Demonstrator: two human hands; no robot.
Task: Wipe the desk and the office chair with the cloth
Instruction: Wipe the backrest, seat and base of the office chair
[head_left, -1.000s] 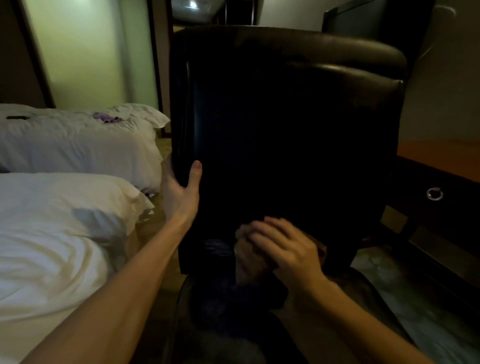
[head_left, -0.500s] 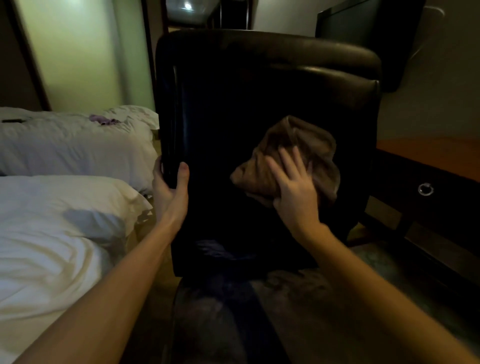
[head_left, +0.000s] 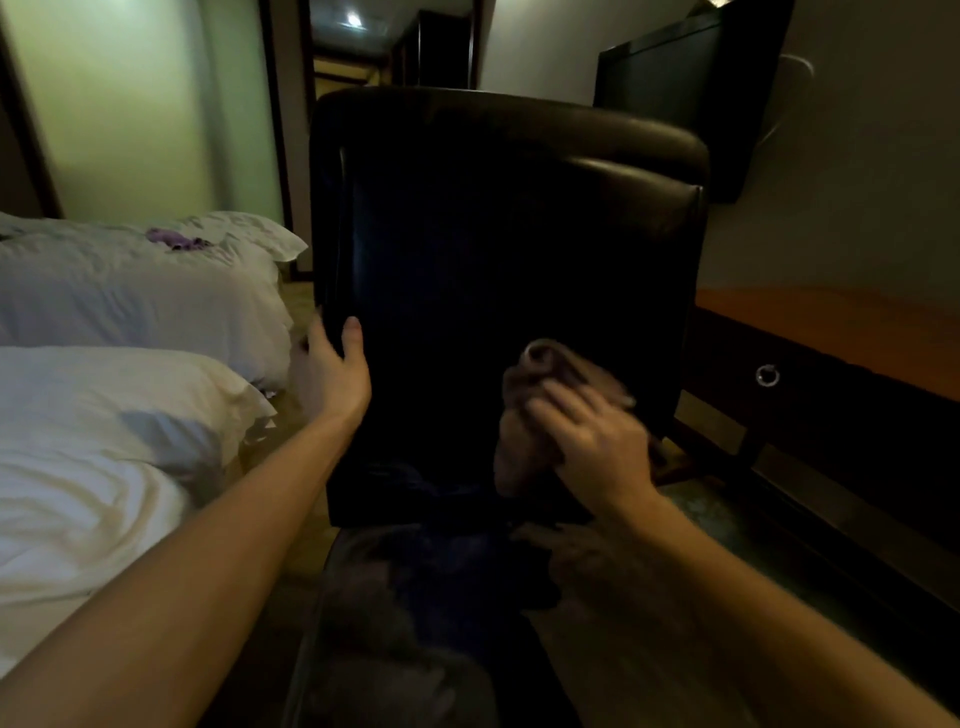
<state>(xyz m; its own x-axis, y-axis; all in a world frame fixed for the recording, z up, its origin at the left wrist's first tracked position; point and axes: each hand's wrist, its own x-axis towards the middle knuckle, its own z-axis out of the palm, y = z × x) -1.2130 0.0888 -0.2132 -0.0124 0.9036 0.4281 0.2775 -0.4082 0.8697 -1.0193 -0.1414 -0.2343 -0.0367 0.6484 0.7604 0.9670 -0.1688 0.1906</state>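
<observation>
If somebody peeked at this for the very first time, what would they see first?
Probably the big black office chair, its tall back filling the middle of the view. Low on that back the right hand presses a brown cloth, both blurred, while the left hand grips the chair's left edge. The white bedding glows bright on the left.

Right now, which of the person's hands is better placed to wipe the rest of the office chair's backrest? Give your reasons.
Right. The right hand presses the brown cloth against the office chair low on its backrest. The left hand has no cloth and grips the backrest's left edge.
</observation>
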